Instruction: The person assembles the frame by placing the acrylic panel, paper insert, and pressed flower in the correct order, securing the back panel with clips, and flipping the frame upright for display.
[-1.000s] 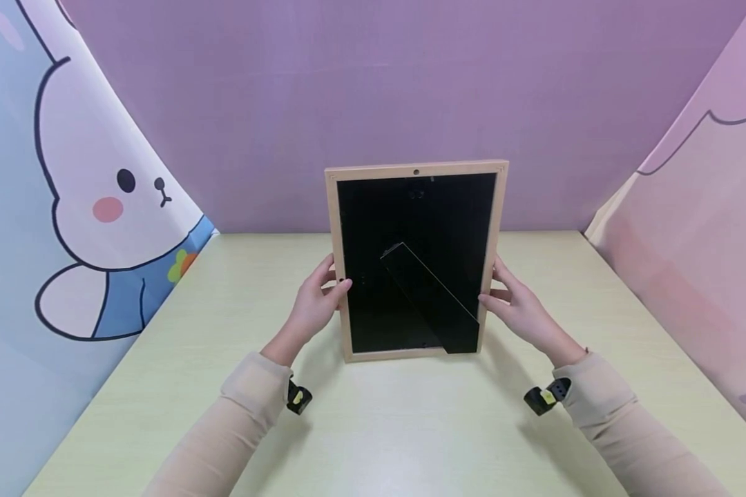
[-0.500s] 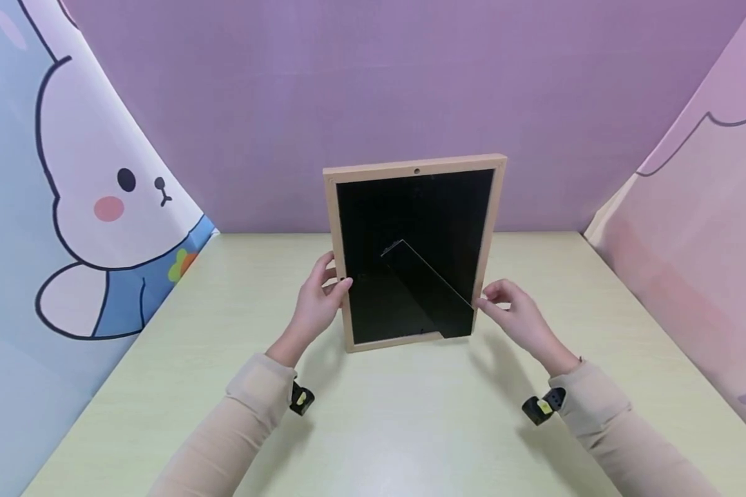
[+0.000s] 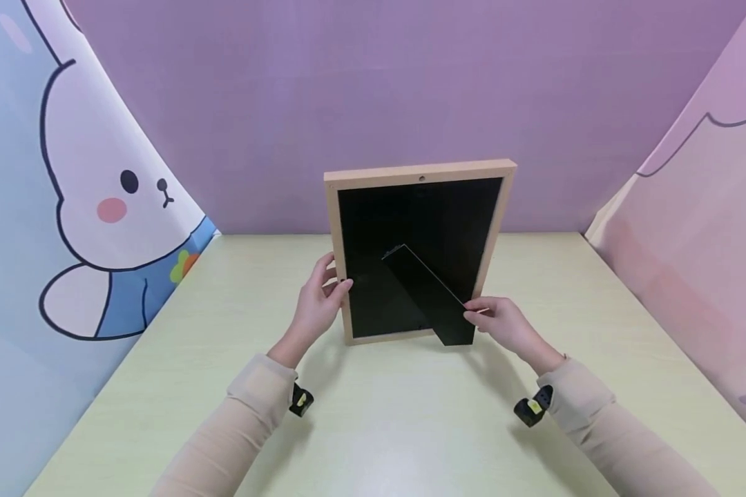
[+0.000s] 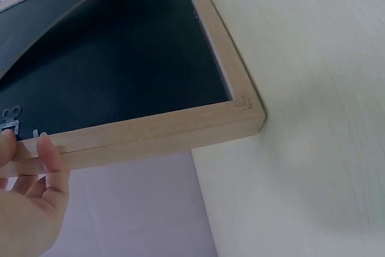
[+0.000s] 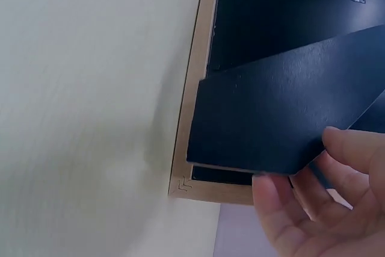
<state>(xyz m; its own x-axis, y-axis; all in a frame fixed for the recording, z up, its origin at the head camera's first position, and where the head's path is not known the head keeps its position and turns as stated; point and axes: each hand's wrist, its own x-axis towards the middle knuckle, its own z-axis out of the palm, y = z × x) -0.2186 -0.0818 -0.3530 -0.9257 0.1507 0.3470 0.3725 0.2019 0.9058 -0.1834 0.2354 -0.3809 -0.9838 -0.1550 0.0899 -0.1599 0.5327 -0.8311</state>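
Note:
A picture frame (image 3: pixel 420 172) with a light wood border and black backing stands nearly upright, its back toward me. My left hand (image 3: pixel 316 304) grips its left side bar, thumb on the back face; in the left wrist view fingers (image 4: pixel 55 170) wrap that bar beside a small metal hanger (image 4: pixel 11 121). On the backing, a black easel leg (image 3: pixel 438 304) slants down to the right, its lower end swung out from the frame. My right hand (image 3: pixel 510 328) pinches the leg's right edge between thumb and fingers, as the right wrist view (image 5: pixel 325 191) also shows.
The frame stands on a pale wood-grain table (image 3: pixel 385 421). Behind it rises a purple backdrop (image 3: pixel 410 83). Side panels carry a cartoon rabbit (image 3: pixel 118 186) on the left and pink shapes on the right. Black wrist cameras (image 3: pixel 301 400) are strapped to both wrists.
My right hand has left the frame's right side bar, moved inward and taken the leg's edge. The leg's lower end has swung away from the backing. My left hand has kept its grip.

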